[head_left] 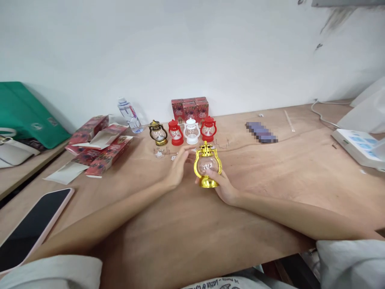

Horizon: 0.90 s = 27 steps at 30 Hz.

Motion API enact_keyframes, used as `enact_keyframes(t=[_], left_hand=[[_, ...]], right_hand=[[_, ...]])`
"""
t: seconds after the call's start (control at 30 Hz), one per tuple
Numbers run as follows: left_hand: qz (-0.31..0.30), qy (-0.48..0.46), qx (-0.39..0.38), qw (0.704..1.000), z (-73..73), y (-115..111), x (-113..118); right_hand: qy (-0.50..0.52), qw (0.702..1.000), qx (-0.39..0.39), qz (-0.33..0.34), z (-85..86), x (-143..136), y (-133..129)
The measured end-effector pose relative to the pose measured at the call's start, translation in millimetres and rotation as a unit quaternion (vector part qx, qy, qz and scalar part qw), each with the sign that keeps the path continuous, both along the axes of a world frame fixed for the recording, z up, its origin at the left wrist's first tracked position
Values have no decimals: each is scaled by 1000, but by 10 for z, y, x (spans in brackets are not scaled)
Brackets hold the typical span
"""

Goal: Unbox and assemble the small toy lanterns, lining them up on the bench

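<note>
right hand point(226, 189) holds gold lantern point(205, 162) upright, left hand point(179, 166) open beside it — seemingly a handling step, next needing steady grip.

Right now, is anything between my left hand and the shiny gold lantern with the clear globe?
Nothing visible stands between your left hand and the shiny gold lantern with the clear globe; that hand is right beside it, though contact is unclear. Your right hand holds it from the opposite side.
</note>
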<state>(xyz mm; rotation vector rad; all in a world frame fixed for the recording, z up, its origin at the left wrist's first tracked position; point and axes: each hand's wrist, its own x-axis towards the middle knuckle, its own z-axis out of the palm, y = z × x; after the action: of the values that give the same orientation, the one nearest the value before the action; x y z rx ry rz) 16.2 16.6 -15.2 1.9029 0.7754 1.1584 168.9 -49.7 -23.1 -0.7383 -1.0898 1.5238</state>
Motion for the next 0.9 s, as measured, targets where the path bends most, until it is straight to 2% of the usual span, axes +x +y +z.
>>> enact_keyframes(t=[0.07,0.1,0.2,0.27,0.43,0.5,0.57,0.63,0.67,0.77,0.9], left_hand=[[-47,-55,-41,997,-39,-191,-164],[-69,-49,-48,995,-55,-273,-204],[-125,-22,-62,990,-85,-418,-197],[-142,-40,-102,984,-85,-430,-149],[-100,-128,-190,968,-44,-368,-125],[-82,-191,-243,947,-31,-354,-141],[-72,-255,-307,914,-25,-345,-149],[-77,-287,-348,889,-26,-343,-144],[-84,-288,-352,886,-31,-346,-138],[-104,-262,-316,906,-71,-361,-112],[-92,-193,-260,942,-152,-372,-97]], right_hand=[[34,998,-35,-43,-28,-41,29],[44,996,-44,-71,-44,-63,41],[44,990,-43,-129,-86,-121,62],[37,991,-51,-122,-96,-148,63],[46,994,-67,-80,-65,-164,45],[51,993,-60,-84,-56,-151,34],[51,992,-48,-102,-56,-131,27],[39,992,-41,-110,-60,-109,26],[28,993,-46,-109,-61,-98,28],[-9,994,-61,-86,-40,-74,24],[-64,997,-16,-47,26,-72,-12]])
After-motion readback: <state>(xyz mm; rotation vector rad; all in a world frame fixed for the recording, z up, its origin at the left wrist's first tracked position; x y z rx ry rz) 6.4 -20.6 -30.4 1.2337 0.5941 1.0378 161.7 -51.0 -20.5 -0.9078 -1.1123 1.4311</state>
